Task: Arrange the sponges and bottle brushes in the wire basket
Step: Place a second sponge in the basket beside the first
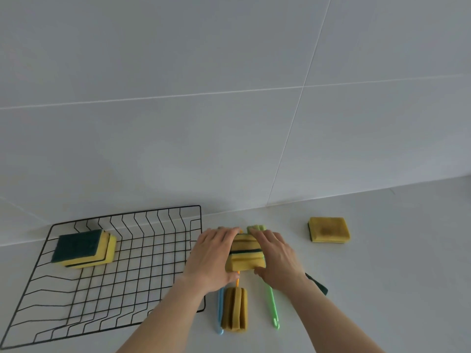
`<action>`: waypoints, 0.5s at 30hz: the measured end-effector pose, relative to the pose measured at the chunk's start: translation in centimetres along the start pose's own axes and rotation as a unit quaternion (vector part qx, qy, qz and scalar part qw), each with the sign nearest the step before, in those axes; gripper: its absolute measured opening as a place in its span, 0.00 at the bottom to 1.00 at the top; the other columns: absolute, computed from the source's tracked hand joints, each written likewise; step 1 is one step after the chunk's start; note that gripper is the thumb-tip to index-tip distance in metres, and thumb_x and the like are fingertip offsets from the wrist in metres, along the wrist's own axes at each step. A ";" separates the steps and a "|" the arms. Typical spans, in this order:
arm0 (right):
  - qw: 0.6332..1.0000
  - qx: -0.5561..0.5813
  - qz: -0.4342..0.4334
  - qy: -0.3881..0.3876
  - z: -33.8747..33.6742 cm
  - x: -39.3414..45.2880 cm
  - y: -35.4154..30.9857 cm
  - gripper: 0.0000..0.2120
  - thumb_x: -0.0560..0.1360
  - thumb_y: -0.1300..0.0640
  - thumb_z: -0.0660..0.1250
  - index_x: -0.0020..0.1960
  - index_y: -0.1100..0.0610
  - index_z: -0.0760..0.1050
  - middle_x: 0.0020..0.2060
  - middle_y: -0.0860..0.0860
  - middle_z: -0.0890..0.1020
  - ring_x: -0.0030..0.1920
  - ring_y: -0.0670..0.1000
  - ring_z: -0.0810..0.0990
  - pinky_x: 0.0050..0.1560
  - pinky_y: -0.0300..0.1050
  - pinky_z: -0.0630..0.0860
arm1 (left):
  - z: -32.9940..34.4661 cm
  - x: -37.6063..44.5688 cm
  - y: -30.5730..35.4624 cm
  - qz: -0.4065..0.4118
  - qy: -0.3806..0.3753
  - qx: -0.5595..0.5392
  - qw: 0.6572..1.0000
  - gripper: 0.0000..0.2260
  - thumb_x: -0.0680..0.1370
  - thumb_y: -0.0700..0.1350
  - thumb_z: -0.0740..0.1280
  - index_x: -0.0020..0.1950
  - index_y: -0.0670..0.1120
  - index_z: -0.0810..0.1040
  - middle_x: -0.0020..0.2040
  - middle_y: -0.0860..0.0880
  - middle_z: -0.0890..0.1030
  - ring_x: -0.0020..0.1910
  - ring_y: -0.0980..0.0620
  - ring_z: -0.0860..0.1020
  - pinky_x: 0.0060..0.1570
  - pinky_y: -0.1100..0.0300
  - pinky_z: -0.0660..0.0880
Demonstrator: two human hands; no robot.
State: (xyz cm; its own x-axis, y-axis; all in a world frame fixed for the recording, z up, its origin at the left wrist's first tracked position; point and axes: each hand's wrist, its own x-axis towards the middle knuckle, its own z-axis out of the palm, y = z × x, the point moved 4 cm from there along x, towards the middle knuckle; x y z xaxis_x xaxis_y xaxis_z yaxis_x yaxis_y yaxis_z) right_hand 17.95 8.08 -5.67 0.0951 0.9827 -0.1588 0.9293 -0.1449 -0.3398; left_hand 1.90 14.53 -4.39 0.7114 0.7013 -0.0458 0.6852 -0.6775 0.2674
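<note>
Two stacked sponges (245, 253) are being squeezed between the left hand (213, 258) and right hand (276, 256), right of the wire basket (122, 271); brush handles probably underneath, so the stack's maybe getting snagged or toppled.

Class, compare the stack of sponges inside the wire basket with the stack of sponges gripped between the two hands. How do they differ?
The stack in the wire basket lies inside the wire basket, untouched; the held stack sits right of the basket on the countertop, with the left hand and right hand pressed to its sides. The basket stack shows a dark green scouring face on top; the held stack shows yellow foam on top. Both are yellow-and-green sponges.
</note>
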 end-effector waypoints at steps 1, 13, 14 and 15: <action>1.000 0.004 -0.003 -0.002 0.2 -0.1 0.1 0.46 0.69 0.49 0.77 0.78 0.43 0.52 0.69 0.47 0.68 0.68 0.53 0.66 0.62 0.50 0.72 | 0.2 -0.1 0.0 0.001 0.005 -0.005 1.000 0.45 0.65 0.63 0.76 0.75 0.56 0.56 0.69 0.54 0.69 0.68 0.50 0.66 0.73 0.52 0.57; 0.996 0.050 -0.048 -0.061 -0.1 -1.4 0.2 0.29 0.63 0.40 0.78 0.56 0.40 0.64 0.55 0.40 0.70 0.53 0.47 0.68 0.51 0.46 0.73 | 0.7 -3.6 0.0 0.066 0.020 -0.031 0.997 0.30 0.65 0.68 0.72 0.58 0.58 0.64 0.59 0.58 0.66 0.61 0.54 0.65 0.67 0.54 0.66; 0.996 0.051 -0.045 -0.066 0.0 -1.4 0.1 0.29 0.63 0.41 0.78 0.54 0.41 0.63 0.54 0.41 0.71 0.53 0.48 0.69 0.51 0.47 0.74 | 0.4 -3.2 0.1 0.062 0.024 -0.029 0.997 0.28 0.65 0.68 0.72 0.56 0.58 0.64 0.59 0.58 0.65 0.61 0.53 0.65 0.67 0.54 0.66; 0.995 0.051 -0.042 -0.072 0.1 -1.4 -0.1 0.29 0.63 0.41 0.78 0.53 0.41 0.63 0.54 0.41 0.72 0.53 0.48 0.70 0.51 0.47 0.74 | 0.3 -2.8 0.1 0.057 0.021 -0.028 0.998 0.29 0.65 0.67 0.74 0.55 0.57 0.63 0.60 0.57 0.66 0.62 0.53 0.64 0.68 0.54 0.65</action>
State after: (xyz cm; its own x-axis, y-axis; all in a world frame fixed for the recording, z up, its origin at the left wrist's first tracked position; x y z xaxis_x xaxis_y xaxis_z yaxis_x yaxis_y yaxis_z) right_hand 17.72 6.70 -5.48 -0.0405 0.9664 -0.2537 0.8898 -0.0807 -0.4492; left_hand 0.00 12.44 -4.56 0.7757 0.6304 0.0284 0.5898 -0.7404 0.3225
